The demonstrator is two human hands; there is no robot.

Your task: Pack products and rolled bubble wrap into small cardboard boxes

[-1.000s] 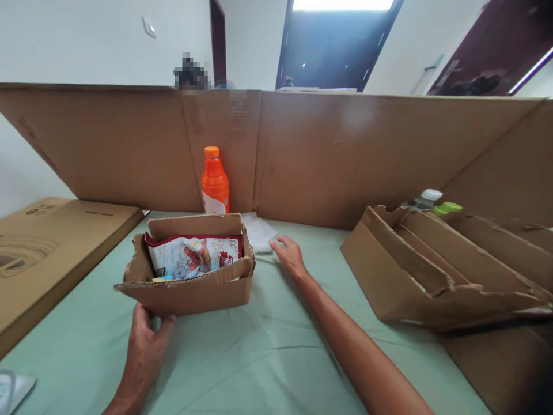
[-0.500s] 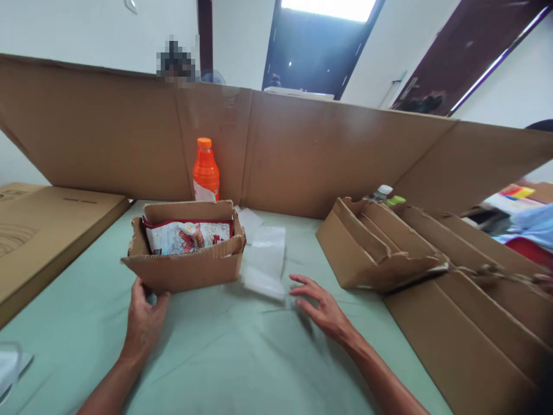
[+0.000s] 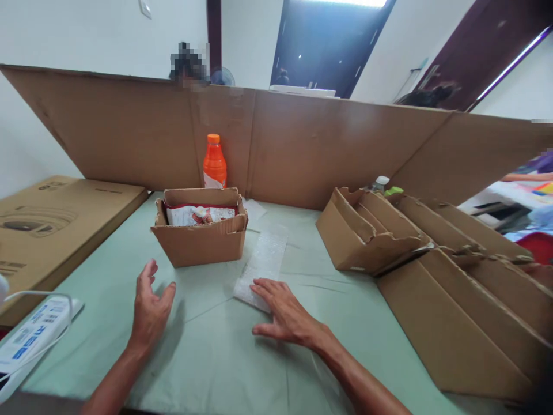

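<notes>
My left hand (image 3: 152,305) hovers over the green tabletop, in front of a small cardboard box (image 3: 203,245) and apart from it; its fingers are spread with nothing in them. Inside that box stands a white and red printed packet (image 3: 201,215). My right hand (image 3: 285,311) reaches to the near end of a strip of bubble wrap (image 3: 264,259), its fingers stretched out over the edge. Whether the fingertips press on the wrap I cannot tell. An orange bottle (image 3: 215,163) is behind the small box.
Several open cardboard boxes (image 3: 470,328) line the right side, with bottle caps showing behind them. A large flat carton (image 3: 64,213) and a white power strip (image 3: 37,340) lie at left. A tall cardboard screen (image 3: 337,150) spans the back; a person's head shows above it.
My left hand has let go of the small box and drawn back. My right hand has moved left onto the near end of the bubble wrap. The camera view has shifted slightly.
</notes>
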